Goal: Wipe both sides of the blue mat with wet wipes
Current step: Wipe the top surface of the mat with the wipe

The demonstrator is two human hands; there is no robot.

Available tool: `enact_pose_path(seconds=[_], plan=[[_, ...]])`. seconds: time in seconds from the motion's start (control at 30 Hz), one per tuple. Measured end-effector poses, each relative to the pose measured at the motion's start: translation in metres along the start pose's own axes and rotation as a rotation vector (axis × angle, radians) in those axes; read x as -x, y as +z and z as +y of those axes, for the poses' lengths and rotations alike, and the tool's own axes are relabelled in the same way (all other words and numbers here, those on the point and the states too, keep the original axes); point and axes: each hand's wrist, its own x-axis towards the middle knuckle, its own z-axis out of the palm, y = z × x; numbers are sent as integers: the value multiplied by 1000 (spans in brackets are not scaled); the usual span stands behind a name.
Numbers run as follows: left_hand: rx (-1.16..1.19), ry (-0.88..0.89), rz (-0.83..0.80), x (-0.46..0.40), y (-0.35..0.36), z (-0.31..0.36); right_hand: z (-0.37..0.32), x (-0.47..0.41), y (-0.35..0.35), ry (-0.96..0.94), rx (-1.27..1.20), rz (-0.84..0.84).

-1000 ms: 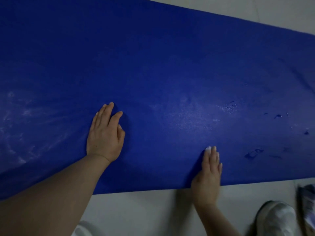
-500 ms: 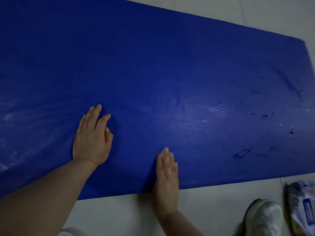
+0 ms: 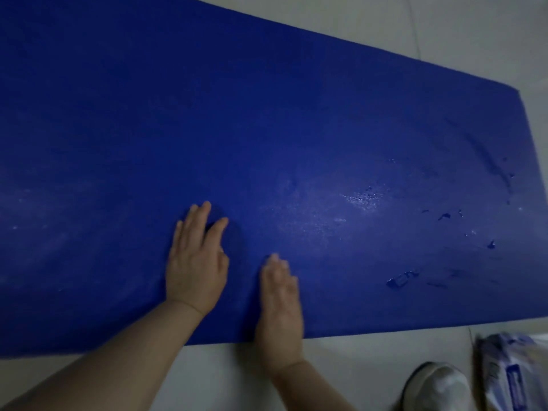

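The blue mat (image 3: 267, 129) lies flat on the pale floor and fills most of the view, with wet streaks and droplets toward its right end. My left hand (image 3: 195, 262) rests flat on the mat near the front edge, fingers straight and slightly spread. My right hand (image 3: 280, 301) lies flat just to the right of it, fingers together and pointing away, palm over the mat's near edge; it is motion-blurred. No wipe shows plainly under it now.
A pack of wet wipes (image 3: 516, 372) lies on the floor at the bottom right. Beside it is the toe of a white shoe (image 3: 439, 387). Pale floor tiles (image 3: 444, 40) surround the mat.
My right hand has slid left along the mat's near edge, ending close to my left hand. The white bit seen at its fingertips earlier no longer shows. My left hand stays pressed in place.
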Motion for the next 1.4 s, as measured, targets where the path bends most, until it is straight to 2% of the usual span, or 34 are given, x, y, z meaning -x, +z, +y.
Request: enact_pose_path(seconds=[0.03,0.1,0.2,0.27,0.33,0.4,0.47,0.5,0.6,0.67,0.7,0.8,0.83,0.87,0.97,1.0,1.07,1.17,1.2,1.27,1.37,1.4], plan=[[-15,11,-19,4,6,10,-4,5,1,-113,-31,-29],[-41,-13,-39,6,11,17,15,1,-5,-142,-54,-55],[-45,-48,-52,5,12,14,66,-5,-12,111,-25,-7],[-79,-52,-30,3,14,16,71,-6,-12,195,-45,53],[-128,-56,-28,3,14,18,46,-4,-6,94,-84,58],[-158,-60,-37,2,14,18,19,-1,-3,-122,-138,3],[-173,-66,-34,1,13,18,25,-10,-8,-240,-96,-39],[-175,-67,-34,2,14,18,43,-16,-11,-196,-54,-42],[-191,-68,-30,2,16,18,104,-25,-19,206,-52,83],[-203,-67,-33,2,16,17,106,-24,-21,314,-64,115],[-206,-68,-37,2,16,17,94,-22,-20,254,-57,94],[-208,-72,-48,1,15,19,74,-13,-17,-102,-74,-40],[-208,-74,-50,1,15,19,84,-17,-20,-120,-80,-44],[-210,-76,-51,1,15,19,101,-21,-22,-53,-77,-19],[-218,-76,-53,2,16,19,148,-24,-31,379,-93,162],[-222,-76,-54,2,16,18,147,-24,-31,443,-95,185],[-229,-76,-59,2,16,18,117,-19,-26,311,-93,143],[-237,-76,-63,1,15,19,77,0,-14,-137,-103,8],[-238,-76,-63,1,15,19,80,-1,-16,-194,-106,-17],[-238,-75,-62,1,15,19,109,-8,-20,-99,-62,-2],[-240,-69,-62,0,16,19,138,-11,-25,294,-90,127],[-240,-68,-62,0,16,19,128,-11,-23,330,-111,141]])
